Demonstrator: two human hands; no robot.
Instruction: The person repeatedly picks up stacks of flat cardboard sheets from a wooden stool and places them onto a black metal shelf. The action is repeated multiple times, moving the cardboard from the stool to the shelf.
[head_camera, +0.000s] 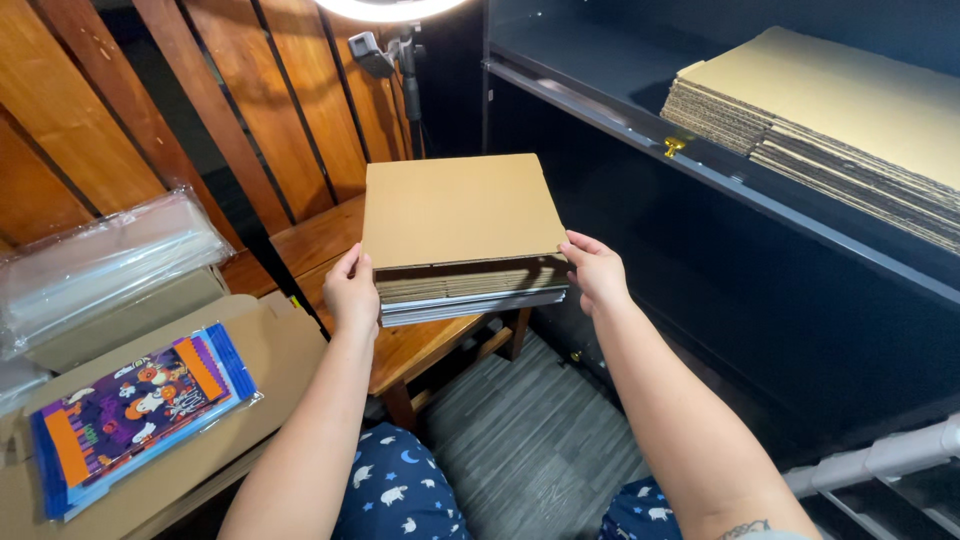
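Nearest the camera, at 6 o'clock, the person's knees show in dark blue trousers printed with small white animals and moons (395, 490), over a grey plank floor (520, 440). At 8 o'clock a stack of colourful printed bags (130, 405), purple with orange and blue edges, lies in a clear wrapper on a flat brown carton (275, 345). Both forearms reach up toward the centre. The left hand (352, 292) presses its grip against the left edge of a stack of flat cardboard sheets (458, 210), fingers curled round the side and thumb up on the corner; the right hand (594, 272) does the same at the right edge, fingers spread against the side. The stack sits between the two palms, just above or on the wooden bench (330, 235) at centre; whether its bottom touches the wood I cannot tell. Its lower layers look grey and white, under brown corrugated ones. At 9 o'clock a bundle of clear plastic sleeves (105, 262) rests on another carton. At 2 o'clock a dark shelf (700, 165) carries a tall pile of flattened cardboard boxes (850, 110). At 12 o'clock, farthest off, a ring light (390, 8) stands on a stand before slanted wooden slats (230, 110).
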